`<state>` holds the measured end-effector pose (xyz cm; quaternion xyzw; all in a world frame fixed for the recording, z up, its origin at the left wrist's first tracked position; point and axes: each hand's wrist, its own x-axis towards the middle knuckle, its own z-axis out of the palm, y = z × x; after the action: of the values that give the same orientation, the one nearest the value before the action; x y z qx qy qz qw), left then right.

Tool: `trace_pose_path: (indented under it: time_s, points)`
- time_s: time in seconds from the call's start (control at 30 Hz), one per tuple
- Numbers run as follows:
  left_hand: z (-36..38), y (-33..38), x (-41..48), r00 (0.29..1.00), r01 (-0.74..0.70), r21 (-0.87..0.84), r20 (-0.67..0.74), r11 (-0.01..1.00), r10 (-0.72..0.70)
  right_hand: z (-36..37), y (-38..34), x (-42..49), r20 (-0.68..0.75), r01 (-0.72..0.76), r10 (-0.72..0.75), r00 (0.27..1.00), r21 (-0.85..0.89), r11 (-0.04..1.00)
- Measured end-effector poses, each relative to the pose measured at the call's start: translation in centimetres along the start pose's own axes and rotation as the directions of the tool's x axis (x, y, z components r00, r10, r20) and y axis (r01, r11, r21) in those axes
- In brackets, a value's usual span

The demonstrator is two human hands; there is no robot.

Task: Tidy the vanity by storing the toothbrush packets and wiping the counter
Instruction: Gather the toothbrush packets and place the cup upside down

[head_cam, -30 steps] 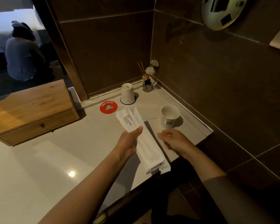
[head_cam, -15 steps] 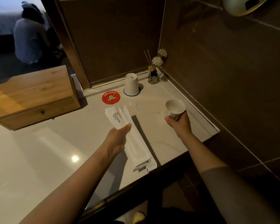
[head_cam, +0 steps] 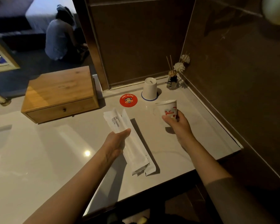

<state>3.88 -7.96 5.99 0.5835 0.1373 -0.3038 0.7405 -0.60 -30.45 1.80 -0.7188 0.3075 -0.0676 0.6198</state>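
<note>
- Left hand [head_cam: 116, 143], grip clamped around the white toothbrush packets [head_cam: 128, 139], held just above the surface [head_cam: 39, 159], in front of the red coaster [head_cam: 128, 100].
- Right hand [head_cam: 179, 125], grip wrapped around a white cup [head_cam: 167, 109], lifted, tilted, right of the coaster.
- Wooden drawer box [head_cam: 60, 92] left of the coaster.

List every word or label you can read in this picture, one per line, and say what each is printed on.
"BRUSHING TEETH": on the toothbrush packets in the left hand.
"PAUL FRANK": on the round red coaster.
"Julius": in red on the white cup in the right hand.
Small mark on the upturned cup: too small to read.
</note>
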Motion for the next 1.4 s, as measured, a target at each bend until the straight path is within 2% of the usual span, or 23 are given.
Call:
trace_pose_path:
  time_s: [0.07,0.33,0.4,0.57,0.7,0.83,0.97,1.4]
  points:
    - [-0.9,0.6,0.1,1.0,-0.014,-0.003,-0.018,1.0,0.014,1.3,-0.2,0.3,0.03,0.003,-0.002,1.0,-0.006,1.0]
    - [-4.9,2.6,1.4,0.996,0.03,-0.008,-0.086,1.0,-0.03,4.9,-2.5,2.0,-0.006,0.004,-0.003,1.0,0.073,0.997]
    - [-5.6,2.8,1.7,0.994,0.063,-0.012,-0.091,0.998,-0.064,5.7,-4.3,2.4,-0.006,0.036,-0.036,0.999,0.011,0.999]
    - [-7.0,3.2,2.7,0.985,0.111,-0.041,-0.127,0.993,-0.116,8.6,-7.8,5.3,-0.082,0.084,-0.111,0.99,-0.283,0.956]
    - [-7.9,3.6,3.2,0.978,0.136,-0.109,-0.146,0.985,-0.151,11.4,-10.5,6.8,-0.067,0.189,-0.256,0.964,-0.504,0.843]
    - [-8.2,3.7,3.1,0.978,0.137,-0.167,-0.134,0.976,-0.16,13.2,-11.7,7.9,0.02,0.236,-0.31,0.951,-0.695,0.679]
    - [-8.1,4.1,3.0,0.972,0.144,-0.212,-0.153,0.967,-0.178,14.6,-11.6,8.8,0.08,0.256,-0.3,0.951,-0.75,0.61]
    - [-8.6,3.7,3.7,0.962,0.159,-0.224,-0.184,0.962,-0.202,16.1,-9.5,10.4,0.114,0.281,-0.313,0.943,-0.774,0.567]
